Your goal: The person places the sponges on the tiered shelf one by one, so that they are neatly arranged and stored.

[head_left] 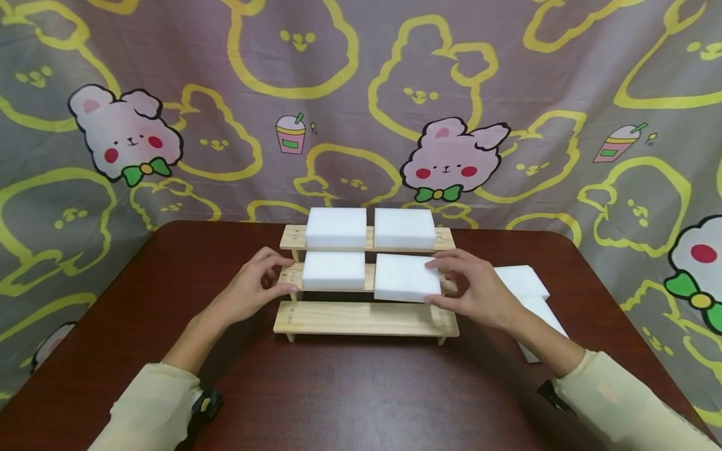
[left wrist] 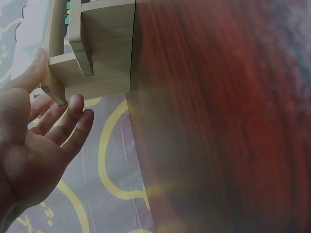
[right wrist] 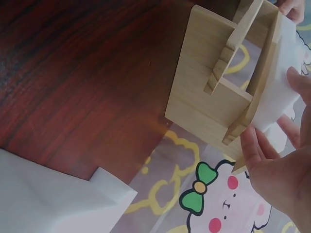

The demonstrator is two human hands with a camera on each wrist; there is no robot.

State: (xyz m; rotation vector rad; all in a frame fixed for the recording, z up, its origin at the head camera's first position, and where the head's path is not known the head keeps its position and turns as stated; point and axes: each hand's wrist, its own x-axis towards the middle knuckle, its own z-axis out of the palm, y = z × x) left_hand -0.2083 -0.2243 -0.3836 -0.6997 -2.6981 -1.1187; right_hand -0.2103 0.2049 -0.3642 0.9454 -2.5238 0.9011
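Note:
A three-step wooden display stand [head_left: 366,319] stands on the table. Two white foam blocks [head_left: 336,227] sit side by side on its top step. On the middle step another white block [head_left: 334,270] lies at left. A further white block [head_left: 403,277] is at right there, slightly skewed, its front edge past the step's edge. My right hand [head_left: 479,288] holds this block at its right end, thumb in front and fingers behind. My left hand [head_left: 251,285] grips the left end of the middle step between thumb and fingers; the left wrist view shows the thumb on the wood [left wrist: 56,85].
More white blocks [head_left: 544,316] lie on the table to the right, behind my right forearm, partly overlapping. The dark red wooden table [head_left: 361,394] reaches to a patterned curtain [head_left: 338,125] at the back. The stand's lowest step holds no blocks.

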